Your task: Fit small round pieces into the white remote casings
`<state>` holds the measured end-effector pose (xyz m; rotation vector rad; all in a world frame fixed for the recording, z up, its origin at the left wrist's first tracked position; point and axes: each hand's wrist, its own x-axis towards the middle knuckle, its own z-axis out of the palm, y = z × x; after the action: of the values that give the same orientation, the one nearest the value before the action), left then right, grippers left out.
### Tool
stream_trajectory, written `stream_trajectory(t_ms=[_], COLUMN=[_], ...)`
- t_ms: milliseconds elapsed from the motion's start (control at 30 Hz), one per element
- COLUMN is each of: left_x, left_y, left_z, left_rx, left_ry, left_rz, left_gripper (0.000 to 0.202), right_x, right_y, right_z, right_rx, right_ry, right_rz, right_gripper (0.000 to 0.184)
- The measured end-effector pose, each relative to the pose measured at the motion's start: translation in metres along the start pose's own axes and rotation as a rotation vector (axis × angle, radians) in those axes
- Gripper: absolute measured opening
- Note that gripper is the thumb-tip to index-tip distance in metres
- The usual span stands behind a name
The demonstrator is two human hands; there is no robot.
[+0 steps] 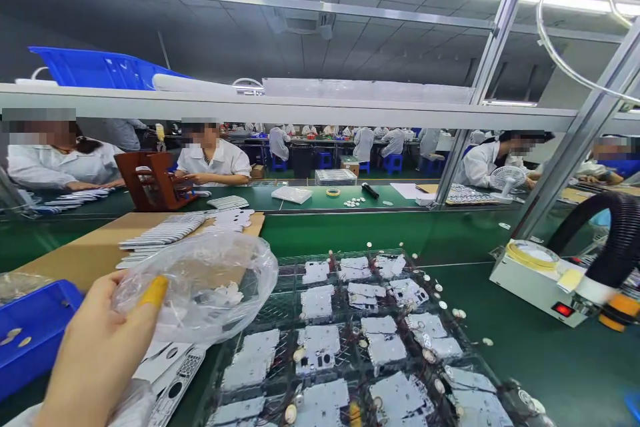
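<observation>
My left hand (97, 353), with a yellow cot on one fingertip, is closed on the edge of a clear plastic bag (200, 287) that holds a few small white parts. The bag hangs above the left side of a clear tray (360, 340) filled with several white circuit boards. Small white round parts lie scattered around the tray. My right hand is not in view.
A blue bin (30, 330) sits at the left edge. Stacked white panels (165, 233) lie on cardboard behind the bag. A white box with a tape roll (533, 277) and a black hose (613, 240) stand at right. Several people in white work across the green bench.
</observation>
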<state>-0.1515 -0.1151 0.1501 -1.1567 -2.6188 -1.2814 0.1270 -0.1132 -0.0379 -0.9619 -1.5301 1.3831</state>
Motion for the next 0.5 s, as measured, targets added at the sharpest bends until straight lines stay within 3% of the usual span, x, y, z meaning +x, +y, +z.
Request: stream_trajectory(t_ms=[100, 200, 367, 500], left_x=[-0.009, -0.009, -0.004, -0.013], left_y=[0.017, 0.016, 0.009, 0.005], left_z=[0.007, 0.015, 0.015, 0.001], left_rx=[-0.012, -0.052, -0.111, -0.191], left_ry=[-0.091, -0.108, -0.039, 0.000], left_rz=[-0.007, 0.006, 0.061, 0.024], left_gripper=[0.050, 0.049, 0.050, 0.048], right_x=[0.029, 0.044, 0.018, 0.003], right_y=[0.007, 0.007, -0.009, -0.032], right_z=[0.007, 0.018, 0.007, -0.007], right_rx=[0.023, 0.009, -0.245, -0.317], right_ry=[-0.063, -0.159, -0.470, -0.543], right_rz=[0.046, 0.083, 0.110, 0.074], right_gripper=[0.031, 0.034, 0.031, 0.032])
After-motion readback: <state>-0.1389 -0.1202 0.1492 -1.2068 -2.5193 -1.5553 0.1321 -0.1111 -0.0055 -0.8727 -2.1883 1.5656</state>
